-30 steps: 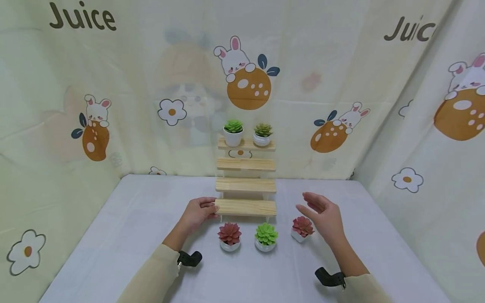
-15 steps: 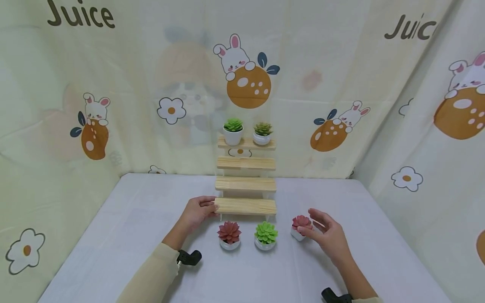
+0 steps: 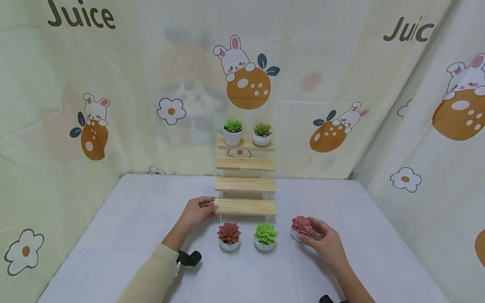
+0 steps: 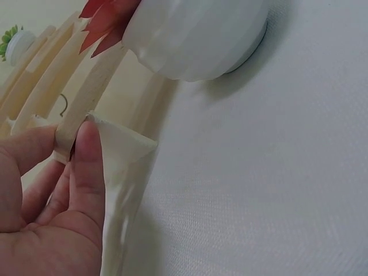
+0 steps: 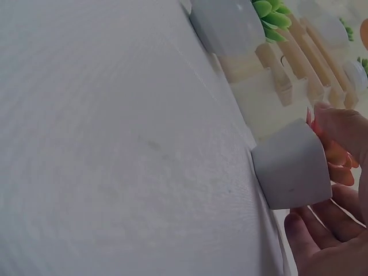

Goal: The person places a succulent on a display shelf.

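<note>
My left hand (image 3: 198, 213) pinches the left end of the lowest board of a stepped wooden display shelf (image 3: 245, 207), thumb on one face and fingers on the other in the left wrist view. At the right, my right hand (image 3: 329, 242) is curled round a pink-red potted succulent (image 3: 302, 224); its thumb lies by the leaves and its fingers by the white angular pot (image 5: 293, 167). That pot still stands on the table. In front of the shelf are a dark red succulent (image 3: 229, 233) and a bright green succulent (image 3: 265, 234), both in round white pots.
On the top board stand two more potted plants, a green succulent (image 3: 233, 132) and a darker green succulent (image 3: 262, 134). A white cloth covers the table (image 3: 151, 189). Behind it hangs a printed curtain (image 3: 288, 88) with rabbits and fruit.
My right hand has come down and toward the pink-red succulent, and its fingers have drawn in around it. The left hand stays on the shelf's lowest board.
</note>
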The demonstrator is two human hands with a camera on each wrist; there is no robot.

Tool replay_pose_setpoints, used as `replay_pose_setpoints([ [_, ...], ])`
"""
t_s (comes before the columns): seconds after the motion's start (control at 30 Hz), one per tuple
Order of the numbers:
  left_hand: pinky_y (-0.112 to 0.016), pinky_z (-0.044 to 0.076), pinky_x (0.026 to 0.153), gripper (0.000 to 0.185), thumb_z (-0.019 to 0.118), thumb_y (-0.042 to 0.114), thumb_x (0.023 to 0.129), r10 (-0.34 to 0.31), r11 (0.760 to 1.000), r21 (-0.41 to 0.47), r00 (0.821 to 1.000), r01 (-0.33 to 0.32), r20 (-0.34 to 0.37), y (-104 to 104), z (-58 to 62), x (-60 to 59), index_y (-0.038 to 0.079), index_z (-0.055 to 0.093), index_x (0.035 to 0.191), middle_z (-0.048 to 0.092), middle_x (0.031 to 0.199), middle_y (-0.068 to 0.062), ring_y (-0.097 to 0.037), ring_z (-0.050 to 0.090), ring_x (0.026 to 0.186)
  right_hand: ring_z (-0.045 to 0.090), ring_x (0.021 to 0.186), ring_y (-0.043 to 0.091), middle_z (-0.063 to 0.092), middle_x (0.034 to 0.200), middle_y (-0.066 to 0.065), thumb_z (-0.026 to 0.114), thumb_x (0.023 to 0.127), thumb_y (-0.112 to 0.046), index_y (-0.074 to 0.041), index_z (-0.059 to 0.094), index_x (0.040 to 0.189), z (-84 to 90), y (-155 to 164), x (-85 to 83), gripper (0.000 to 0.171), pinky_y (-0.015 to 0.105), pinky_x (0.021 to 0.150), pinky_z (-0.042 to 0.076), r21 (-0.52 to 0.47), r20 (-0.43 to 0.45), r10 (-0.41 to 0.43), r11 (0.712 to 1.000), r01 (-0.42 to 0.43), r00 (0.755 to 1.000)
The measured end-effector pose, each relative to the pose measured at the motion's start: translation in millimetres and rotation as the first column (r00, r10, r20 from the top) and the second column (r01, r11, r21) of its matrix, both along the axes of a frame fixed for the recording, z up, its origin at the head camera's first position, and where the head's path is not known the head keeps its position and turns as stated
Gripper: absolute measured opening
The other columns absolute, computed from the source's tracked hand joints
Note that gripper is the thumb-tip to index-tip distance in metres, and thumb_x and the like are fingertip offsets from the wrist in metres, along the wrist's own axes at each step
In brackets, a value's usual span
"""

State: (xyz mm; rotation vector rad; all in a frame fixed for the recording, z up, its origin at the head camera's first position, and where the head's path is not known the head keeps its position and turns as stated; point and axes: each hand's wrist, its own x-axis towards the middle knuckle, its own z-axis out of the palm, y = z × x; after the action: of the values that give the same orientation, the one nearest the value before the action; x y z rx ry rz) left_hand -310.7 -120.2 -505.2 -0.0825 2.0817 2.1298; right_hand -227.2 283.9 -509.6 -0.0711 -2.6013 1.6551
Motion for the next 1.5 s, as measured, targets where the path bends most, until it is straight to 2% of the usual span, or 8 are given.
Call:
replay_pose_setpoints([
  [0.13, -0.039, 0.066, 0.084, 0.038, 0.067, -0.003, 0.095, -0.003, 1.000, -0.023, 1.000, 0.003, 0.000, -1, 0.4, 1.3, -0.007, 0.062, 0.133, 0.071, 0.109, -0.020, -0.018, 0.072, 0.085, 0.058, 0.106, -0.013, 0.059, 0.143, 0.019, 0.089, 0.080, -0.028, -0.003, 0.051, 0.146, -3.4, -1, -0.7, 0.080, 0.009, 0.095, 0.053, 0.004, 0.027, -0.004, 1.000, 0.004, 1.000],
  [0.4, -0.038, 0.066, 0.084, 0.038, 0.068, -0.001, 0.095, 0.009, 0.999, -0.049, 1.000, -0.008, 0.016, -2, -0.7, 1.5, -0.003, 0.063, 0.133, 0.071, 0.111, -0.020, -0.018, 0.072, 0.085, 0.065, 0.103, -0.006, 0.064, 0.133, 0.022, 0.089, 0.080, -0.018, 0.003, 0.052, 0.143, -10.1, 0, -3.7, 0.076, 0.010, 0.089, 0.056, -0.083, 0.040, 0.017, 0.996, -0.014, 0.999],
  [0.63, -0.039, 0.066, 0.086, 0.039, 0.069, 0.001, 0.095, 0.003, 0.999, -0.054, 1.000, -0.002, 0.019, -2, -0.4, 2.4, -0.002, 0.063, 0.134, 0.071, 0.113, -0.020, -0.018, 0.072, 0.086, 0.067, 0.101, -0.004, 0.066, 0.129, 0.019, 0.090, 0.080, -0.020, 0.002, 0.054, 0.141, -10.8, 0, -3.4, 0.074, 0.011, 0.087, 0.057, -0.066, 0.054, 0.003, 0.998, 0.000, 0.999],
  [1.17, -0.038, 0.066, 0.087, 0.040, 0.068, 0.001, 0.096, 0.000, 1.000, -0.031, 1.000, 0.001, 0.029, -3, 1.5, 1.0, -0.003, 0.062, 0.135, 0.071, 0.113, -0.019, -0.017, 0.072, 0.085, 0.067, 0.104, 0.000, 0.065, 0.133, 0.022, 0.090, 0.079, -0.019, 0.004, 0.055, 0.140, -9.7, -2, -3.2, 0.075, 0.010, 0.088, 0.057, -0.060, 0.038, -0.024, 0.998, 0.026, 0.999],
  [1.5, -0.037, 0.066, 0.085, 0.039, 0.069, 0.000, 0.095, 0.003, 1.000, -0.028, 1.000, -0.003, 0.025, 0, 1.6, 1.2, -0.004, 0.062, 0.133, 0.071, 0.111, -0.019, -0.017, 0.072, 0.084, 0.066, 0.101, -0.006, 0.065, 0.133, 0.023, 0.091, 0.078, -0.020, 0.002, 0.056, 0.139, -8.7, -1, -7.3, 0.074, 0.011, 0.089, 0.057, -0.080, 0.009, -0.017, 0.997, 0.018, 1.000],
])
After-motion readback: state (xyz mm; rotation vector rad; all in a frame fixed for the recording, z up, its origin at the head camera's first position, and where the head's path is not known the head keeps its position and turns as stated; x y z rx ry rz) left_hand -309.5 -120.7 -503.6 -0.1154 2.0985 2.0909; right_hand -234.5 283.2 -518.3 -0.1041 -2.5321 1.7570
